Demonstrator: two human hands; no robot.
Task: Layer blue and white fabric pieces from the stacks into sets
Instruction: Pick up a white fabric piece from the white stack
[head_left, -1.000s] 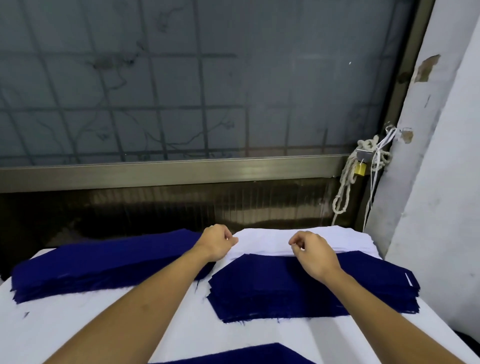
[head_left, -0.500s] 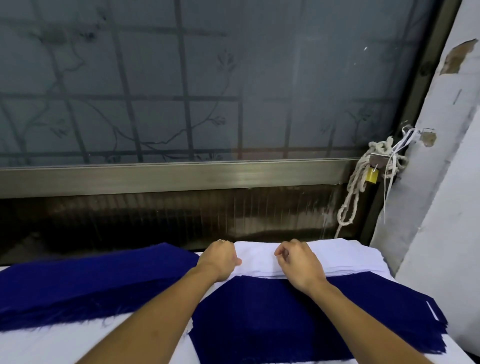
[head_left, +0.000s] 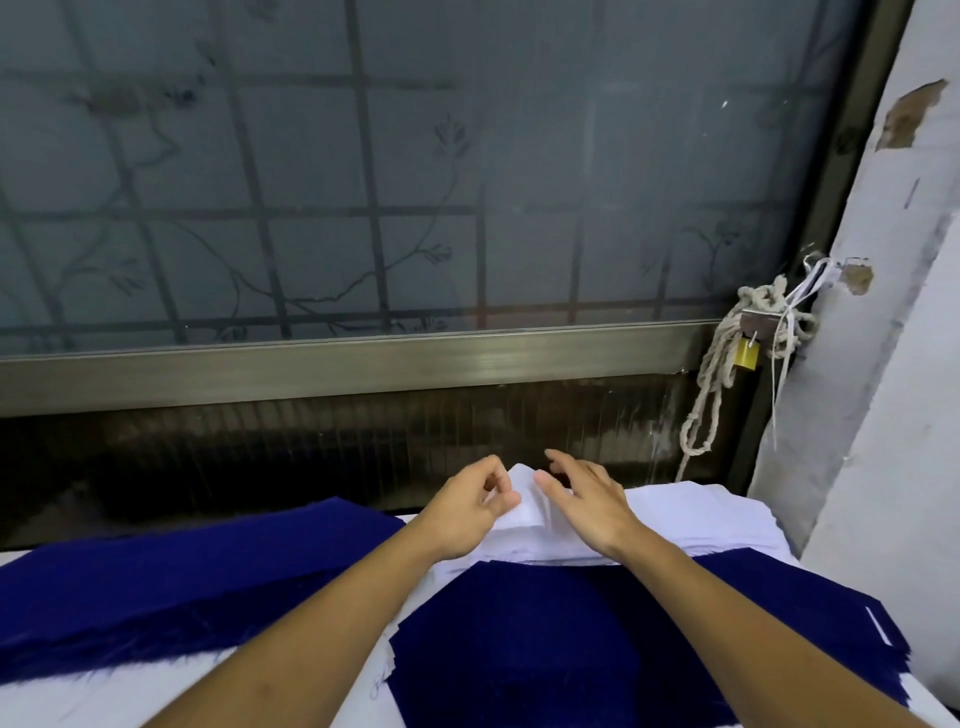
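Observation:
A stack of white fabric pieces (head_left: 691, 519) lies at the far side of the table, under the window. My left hand (head_left: 470, 512) pinches the left corner of the top white piece (head_left: 522, 512) and holds it lifted off the stack. My right hand (head_left: 589, 501) rests beside that raised corner with fingers spread and nearly straight. In front of the white stack sits a stack of dark blue pieces (head_left: 545, 644). A second blue stack (head_left: 182, 577) lies to the left.
The table has a white cover (head_left: 78, 701). A window with a metal sill (head_left: 363, 371) stands just behind the stacks. A rope and brass padlock (head_left: 748, 353) hang at the right, next to a white wall (head_left: 893, 441).
Both hands went from curled fists on the white stack's near edge to its far left corner. The left hand has lifted the top white piece's corner; the right hand's fingers have spread.

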